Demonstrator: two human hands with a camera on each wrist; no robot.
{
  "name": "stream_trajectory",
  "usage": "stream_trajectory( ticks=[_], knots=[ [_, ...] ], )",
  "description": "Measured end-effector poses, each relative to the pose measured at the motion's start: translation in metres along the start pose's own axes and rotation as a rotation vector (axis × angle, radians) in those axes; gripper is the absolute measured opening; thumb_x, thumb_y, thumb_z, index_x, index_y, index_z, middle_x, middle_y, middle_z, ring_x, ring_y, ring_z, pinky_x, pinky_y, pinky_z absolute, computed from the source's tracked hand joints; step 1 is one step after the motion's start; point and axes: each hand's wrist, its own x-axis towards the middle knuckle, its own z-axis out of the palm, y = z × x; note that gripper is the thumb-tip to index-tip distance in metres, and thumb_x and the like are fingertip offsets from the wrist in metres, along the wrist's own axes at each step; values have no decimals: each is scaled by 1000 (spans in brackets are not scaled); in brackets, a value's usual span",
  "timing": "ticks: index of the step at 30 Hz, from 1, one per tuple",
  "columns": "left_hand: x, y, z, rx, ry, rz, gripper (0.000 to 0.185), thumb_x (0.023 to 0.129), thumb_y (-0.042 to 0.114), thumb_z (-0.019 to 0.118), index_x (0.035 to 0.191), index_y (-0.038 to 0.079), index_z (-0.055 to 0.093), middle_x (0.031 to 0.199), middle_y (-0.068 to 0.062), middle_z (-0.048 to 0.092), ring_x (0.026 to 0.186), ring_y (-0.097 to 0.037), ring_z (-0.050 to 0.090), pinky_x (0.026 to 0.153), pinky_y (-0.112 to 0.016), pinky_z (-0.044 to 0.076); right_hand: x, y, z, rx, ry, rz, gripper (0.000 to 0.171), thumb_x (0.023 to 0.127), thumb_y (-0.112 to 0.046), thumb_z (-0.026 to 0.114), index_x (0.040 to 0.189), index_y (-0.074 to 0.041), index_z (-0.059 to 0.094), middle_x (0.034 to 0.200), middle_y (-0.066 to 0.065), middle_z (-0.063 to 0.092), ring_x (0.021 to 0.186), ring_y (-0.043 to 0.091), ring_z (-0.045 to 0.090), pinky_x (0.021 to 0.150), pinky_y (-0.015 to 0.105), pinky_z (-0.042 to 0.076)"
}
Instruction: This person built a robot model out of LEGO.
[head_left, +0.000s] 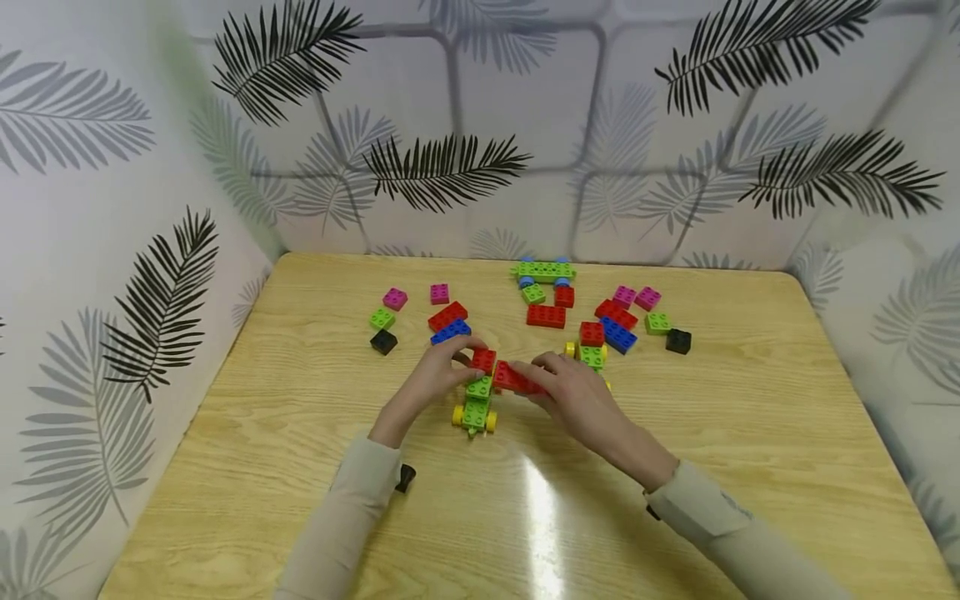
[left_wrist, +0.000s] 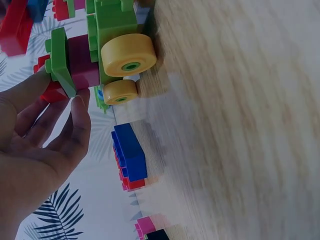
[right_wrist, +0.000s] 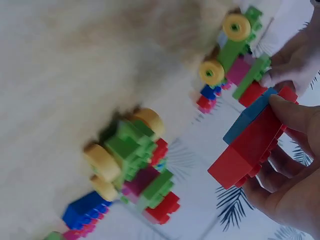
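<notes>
My left hand pinches a small red brick at the far end of a toy car, a green base on yellow wheels. In the left wrist view a green brick and a magenta brick are stacked on that base, beside the fingertips. Just right of the car, my right hand grips a long red brick between thumb and fingers. A blue brick is joined to its underside in the right wrist view.
A second yellow-wheeled car stands just beyond my right hand. Farther back is a green base with blue wheels. Loose bricks lie in groups: a black brick at left, another black brick at right, blue bricks between.
</notes>
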Motion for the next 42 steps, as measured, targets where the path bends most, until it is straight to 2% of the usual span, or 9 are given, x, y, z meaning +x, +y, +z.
stream_trajectory(
  ticks=[6, 14, 22, 30, 42],
  knots=[
    [-3, 3, 7, -26, -23, -10, 38, 90, 9, 67, 128, 8, 58, 126, -8, 59, 103, -26, 61, 81, -34, 53, 19, 1, 0, -35, -46, 19, 45, 84, -15, 76, 127, -20, 64, 100, 7, 63, 80, 22, 59, 62, 32, 49],
    [-3, 2, 12, -54, -21, 2, 42, 88, 7, 70, 129, 9, 57, 125, -8, 59, 102, -27, 62, 80, -35, 54, 29, 0, 4, -109, -114, 16, 44, 86, -17, 74, 128, -21, 64, 102, 8, 64, 80, 23, 60, 62, 33, 51],
    [-5, 4, 12, -34, -14, -29, 44, 88, 9, 70, 130, 10, 57, 125, -7, 60, 103, -27, 62, 82, -38, 53, 37, -2, 3, -154, -200, -5, 53, 85, -11, 74, 134, -24, 59, 101, 8, 62, 79, 23, 59, 64, 32, 50],
    [-5, 5, 11, -24, 5, -26, 41, 87, 8, 71, 126, 10, 59, 123, -6, 61, 103, -26, 62, 84, -39, 52, 43, -5, 2, -173, -250, -6, 56, 86, -5, 72, 135, -27, 58, 95, 7, 57, 71, 19, 51, 57, 29, 43],
    [-5, 6, 7, -22, 13, 4, 41, 87, 6, 71, 126, 7, 59, 124, -9, 61, 100, -27, 63, 83, -37, 53, 49, -8, -1, -195, -303, 6, 55, 85, -5, 73, 134, -26, 60, 94, 6, 55, 69, 18, 49, 56, 27, 42]
  ],
)
